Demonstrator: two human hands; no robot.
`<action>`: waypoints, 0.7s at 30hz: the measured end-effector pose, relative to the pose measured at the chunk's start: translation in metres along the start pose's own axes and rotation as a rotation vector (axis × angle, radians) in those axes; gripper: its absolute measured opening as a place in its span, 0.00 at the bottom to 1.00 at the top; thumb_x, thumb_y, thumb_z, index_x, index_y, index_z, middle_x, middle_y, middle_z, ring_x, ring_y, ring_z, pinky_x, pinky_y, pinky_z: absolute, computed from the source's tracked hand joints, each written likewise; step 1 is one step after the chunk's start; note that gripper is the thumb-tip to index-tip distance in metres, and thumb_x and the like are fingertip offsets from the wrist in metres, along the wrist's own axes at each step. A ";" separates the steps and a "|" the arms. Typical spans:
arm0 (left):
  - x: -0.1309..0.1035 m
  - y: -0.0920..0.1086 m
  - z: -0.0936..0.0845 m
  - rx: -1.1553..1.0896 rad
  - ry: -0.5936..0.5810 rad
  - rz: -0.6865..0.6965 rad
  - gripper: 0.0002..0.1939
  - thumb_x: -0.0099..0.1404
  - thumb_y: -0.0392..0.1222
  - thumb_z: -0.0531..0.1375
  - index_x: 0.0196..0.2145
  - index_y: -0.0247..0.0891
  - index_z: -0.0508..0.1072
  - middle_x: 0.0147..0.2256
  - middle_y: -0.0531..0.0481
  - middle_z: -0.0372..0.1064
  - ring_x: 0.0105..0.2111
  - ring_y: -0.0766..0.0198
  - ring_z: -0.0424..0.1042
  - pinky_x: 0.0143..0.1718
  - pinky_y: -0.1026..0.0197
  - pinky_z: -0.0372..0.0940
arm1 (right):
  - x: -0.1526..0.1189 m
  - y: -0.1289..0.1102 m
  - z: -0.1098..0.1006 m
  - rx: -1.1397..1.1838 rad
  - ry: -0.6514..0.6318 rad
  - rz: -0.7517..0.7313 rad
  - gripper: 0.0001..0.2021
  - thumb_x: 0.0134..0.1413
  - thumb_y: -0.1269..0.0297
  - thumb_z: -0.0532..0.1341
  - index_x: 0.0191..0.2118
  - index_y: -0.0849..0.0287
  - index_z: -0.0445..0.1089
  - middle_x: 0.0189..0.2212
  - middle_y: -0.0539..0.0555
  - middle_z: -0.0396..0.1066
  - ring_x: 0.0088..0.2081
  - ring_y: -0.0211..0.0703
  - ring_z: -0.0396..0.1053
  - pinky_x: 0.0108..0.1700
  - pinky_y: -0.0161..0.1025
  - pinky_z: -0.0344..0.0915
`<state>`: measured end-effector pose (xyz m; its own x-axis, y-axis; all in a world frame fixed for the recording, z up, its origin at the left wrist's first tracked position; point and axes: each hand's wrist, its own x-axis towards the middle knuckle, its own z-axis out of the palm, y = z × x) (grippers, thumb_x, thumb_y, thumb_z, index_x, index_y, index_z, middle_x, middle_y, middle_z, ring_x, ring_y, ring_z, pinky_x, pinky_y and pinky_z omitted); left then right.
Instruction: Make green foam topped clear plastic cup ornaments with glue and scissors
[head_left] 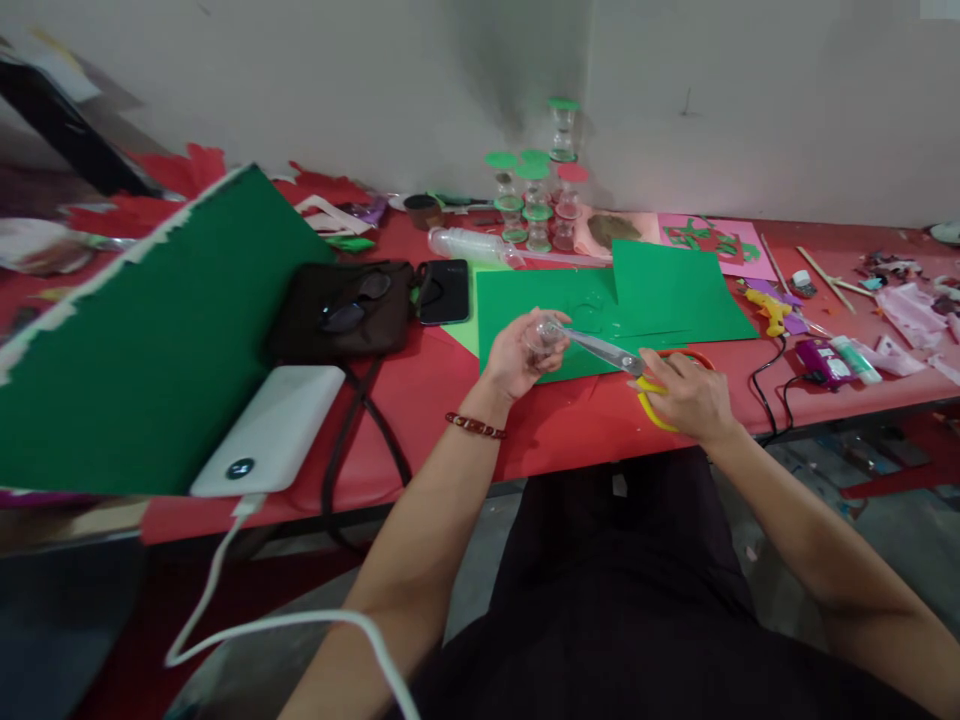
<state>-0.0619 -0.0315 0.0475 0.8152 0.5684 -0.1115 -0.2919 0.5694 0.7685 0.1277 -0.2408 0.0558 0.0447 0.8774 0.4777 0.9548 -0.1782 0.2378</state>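
Note:
My left hand (517,358) is closed around a small clear plastic piece (541,335), rounded like the cut end of a bottle. In my right hand (686,392) is a pair of scissors (607,352) with yellow and red handles. Its blades point left, and their tips reach the edge of the plastic piece; whether they touch it I cannot tell. Both hands are above the front part of green card sheets (525,295) on the red table (442,400). Clear plastic scraps (589,312) lie on the green card behind the blades.
Several small hourglass-shaped plastic pieces (536,200) with green or red discs stand by the wall. A clear bottle (469,243) lies before them. At right are a yellow glue gun (769,310) and purple box (825,362). A white power bank (270,430), brown pouch (300,320) and phone (444,291) lie left.

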 end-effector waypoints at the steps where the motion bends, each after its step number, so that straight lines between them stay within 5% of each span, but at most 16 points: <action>1: 0.000 0.000 0.000 -0.001 0.004 -0.002 0.22 0.75 0.52 0.52 0.36 0.33 0.77 0.21 0.48 0.66 0.14 0.72 0.54 0.18 0.68 0.50 | 0.000 0.000 -0.001 -0.006 0.018 0.018 0.23 0.67 0.46 0.58 0.58 0.53 0.78 0.31 0.55 0.74 0.30 0.43 0.64 0.30 0.41 0.47; 21: 0.002 -0.001 0.001 0.008 0.019 0.010 0.26 0.79 0.52 0.45 0.34 0.36 0.75 0.19 0.50 0.64 0.13 0.72 0.54 0.18 0.68 0.49 | -0.002 -0.007 -0.003 0.012 0.136 0.027 0.22 0.65 0.47 0.62 0.57 0.52 0.79 0.31 0.52 0.77 0.31 0.41 0.67 0.32 0.40 0.51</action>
<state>-0.0601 -0.0313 0.0474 0.8024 0.5853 -0.1162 -0.2954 0.5589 0.7749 0.1205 -0.2422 0.0558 0.0314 0.8037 0.5943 0.9572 -0.1954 0.2137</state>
